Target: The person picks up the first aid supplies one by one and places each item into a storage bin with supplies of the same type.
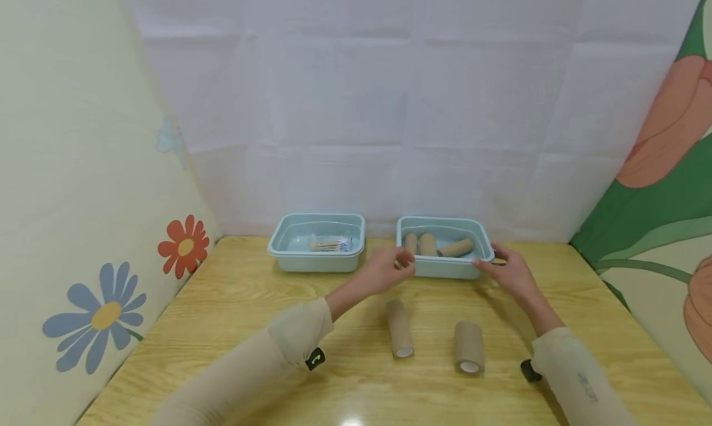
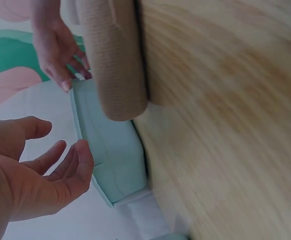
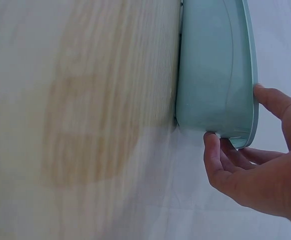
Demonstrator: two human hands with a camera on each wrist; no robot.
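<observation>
My right hand [image 1: 513,274] grips the right front corner of a light-blue plastic bin [image 1: 447,268], thumb at the rim and fingers against the end wall. Inside that bin lie several tan rolls [image 1: 428,245]. Near its left front corner is my left hand [image 1: 386,270], fingers loosely bent and holding nothing. In the left wrist view, the left hand's fingertips [image 2: 83,148] are close to the bin's rim. Two tan bandage rolls with white cores lie on the table in front: a slim one [image 1: 399,328] and a thicker one [image 1: 470,347].
A second light-blue bin [image 1: 317,264] stands to the left, with a clear pack of cotton swabs [image 1: 330,245] in it. Both bins sit at the back of the wooden table [image 1: 222,327], before a white cloth [image 1: 345,104]. Flower-patterned panels [image 1: 105,315] flank the sides.
</observation>
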